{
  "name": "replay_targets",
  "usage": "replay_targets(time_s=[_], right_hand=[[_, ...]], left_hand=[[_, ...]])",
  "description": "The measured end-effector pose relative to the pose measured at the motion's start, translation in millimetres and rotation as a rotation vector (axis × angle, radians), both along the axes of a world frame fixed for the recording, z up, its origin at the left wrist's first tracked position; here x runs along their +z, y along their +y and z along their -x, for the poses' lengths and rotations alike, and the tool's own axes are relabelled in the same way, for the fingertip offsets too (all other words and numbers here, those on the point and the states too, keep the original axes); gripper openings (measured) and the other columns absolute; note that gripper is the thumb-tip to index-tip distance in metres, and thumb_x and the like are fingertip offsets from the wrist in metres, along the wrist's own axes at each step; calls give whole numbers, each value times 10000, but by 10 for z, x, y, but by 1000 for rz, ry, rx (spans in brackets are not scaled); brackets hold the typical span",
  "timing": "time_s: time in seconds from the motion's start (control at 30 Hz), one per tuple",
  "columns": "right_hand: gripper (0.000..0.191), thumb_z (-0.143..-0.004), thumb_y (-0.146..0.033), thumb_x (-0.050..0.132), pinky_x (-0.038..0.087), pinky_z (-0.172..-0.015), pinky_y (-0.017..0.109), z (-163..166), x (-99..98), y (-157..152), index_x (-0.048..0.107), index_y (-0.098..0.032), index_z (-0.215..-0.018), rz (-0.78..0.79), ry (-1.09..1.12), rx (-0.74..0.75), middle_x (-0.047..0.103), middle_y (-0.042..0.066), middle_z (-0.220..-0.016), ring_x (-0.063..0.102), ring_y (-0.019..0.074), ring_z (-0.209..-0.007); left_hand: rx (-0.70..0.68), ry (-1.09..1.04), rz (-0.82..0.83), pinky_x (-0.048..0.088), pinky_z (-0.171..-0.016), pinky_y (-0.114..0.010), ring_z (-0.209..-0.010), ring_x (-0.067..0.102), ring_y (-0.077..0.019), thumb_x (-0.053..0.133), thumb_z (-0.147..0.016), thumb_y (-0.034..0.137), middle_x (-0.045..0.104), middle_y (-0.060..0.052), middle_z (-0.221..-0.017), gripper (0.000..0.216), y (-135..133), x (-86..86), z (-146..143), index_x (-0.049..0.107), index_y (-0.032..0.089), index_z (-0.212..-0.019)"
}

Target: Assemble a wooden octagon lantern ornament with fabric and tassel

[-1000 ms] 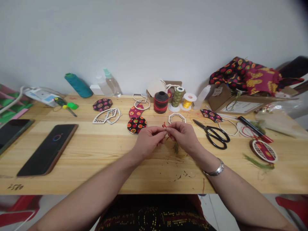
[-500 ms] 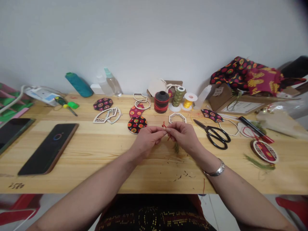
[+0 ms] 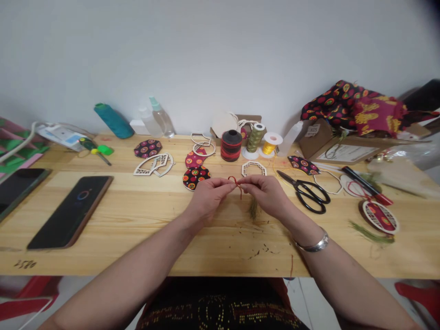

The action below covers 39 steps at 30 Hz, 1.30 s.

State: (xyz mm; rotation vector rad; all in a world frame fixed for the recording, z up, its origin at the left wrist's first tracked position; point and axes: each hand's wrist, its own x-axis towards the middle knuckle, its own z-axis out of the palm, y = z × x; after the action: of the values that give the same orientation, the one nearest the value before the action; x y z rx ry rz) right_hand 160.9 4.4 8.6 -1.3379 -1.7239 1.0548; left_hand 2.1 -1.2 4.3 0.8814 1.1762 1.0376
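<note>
Red cord (image 3: 241, 194), teal cone (image 3: 115, 122), yellow thread (image 3: 269, 147), flower-patterned black disc (image 3: 196, 177)

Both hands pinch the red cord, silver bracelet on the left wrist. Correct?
Wrong wrist: the head view shows the silver bracelet on the right wrist. Left hand and right hand do both pinch the red cord.

Smooth wooden table (image 3: 137, 229), glossy phone (image 3: 74, 208), shiny metal bracelet (image 3: 315, 244)

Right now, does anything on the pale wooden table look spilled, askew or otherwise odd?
Yes: small dark scraps and a short red thread lie loose between the right hand and the front edge of the table, like uncleared litter.
</note>
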Motion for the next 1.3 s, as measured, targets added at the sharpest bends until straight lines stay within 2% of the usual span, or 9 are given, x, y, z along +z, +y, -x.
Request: replay_targets(time_s=[0.23,0.37,0.5,0.67,0.9,1.0,1.1,1.2,1.3], right_hand=[[151,-806,-262,607,368,-563,262,-10,136,-76,660,-177,-694,-135,-235,-47,650,13,-636,514,121,-580],[167,-851,-280,570,363,-565,253,31,131,-177,645,-178,-742,-312,-343,-22,647,14,-649,526,119,-585],[215,-914,-258,471,354,-579,263,93,44,-273,643,-154,-838,-594,-573,21,666,57,-743,571,140,-654],[204,-907,-163,435,273,-504,296,158,-37,-332,621,-141,-828,-852,-905,83,605,57,-669,505,142,-555],[266,-867,-47,380,296,-503,309,191,-10,-349,625,-127,-801,-966,-974,174,601,69,-651,505,161,-569],[240,-879,-134,423,352,-541,306,159,23,-334,621,-152,-745,-903,-779,215,616,66,-677,518,159,-604],[188,-874,-230,482,436,-672,309,111,60,-262,622,-164,-767,-705,-390,38,635,79,-776,558,169,-741],[162,-854,-265,515,469,-741,330,82,60,-142,617,-169,-771,-310,-19,-142,637,72,-811,577,165,-780],[213,-791,-372,595,505,-715,334,95,27,-57,616,-162,-762,202,377,-93,643,38,-731,602,140,-686]], left_hand=[[41,79,-52,281,-498,-240,-467,366,-69,748,-614,295,516,48,-468,153,5,-9,11,727,157,-677],[22,78,-50,246,-472,-227,-457,346,-57,737,-637,315,526,46,-484,173,-5,-18,18,723,149,-684],[-13,-17,-10,164,-422,-224,-420,276,-34,727,-648,310,555,32,-514,178,5,-31,27,709,135,-672],[-32,-171,72,136,-392,-215,-395,259,-12,744,-616,280,647,-19,-637,179,16,-19,29,710,120,-688],[-84,-305,181,86,-384,-200,-385,225,-2,758,-610,243,532,27,-521,161,9,-7,26,673,107,-626],[-86,-299,171,93,-383,-195,-383,251,3,754,-628,248,572,11,-574,163,13,-12,32,672,107,-635],[-63,-264,128,116,-386,-193,-390,283,4,757,-629,252,594,6,-591,160,12,-7,29,683,112,-646],[-74,-209,83,149,-394,-195,-399,296,0,753,-628,259,604,5,-589,154,5,0,16,694,118,-649],[-79,-140,51,183,-407,-205,-411,314,-17,733,-632,267,605,7,-577,141,-6,2,3,711,134,-672]])
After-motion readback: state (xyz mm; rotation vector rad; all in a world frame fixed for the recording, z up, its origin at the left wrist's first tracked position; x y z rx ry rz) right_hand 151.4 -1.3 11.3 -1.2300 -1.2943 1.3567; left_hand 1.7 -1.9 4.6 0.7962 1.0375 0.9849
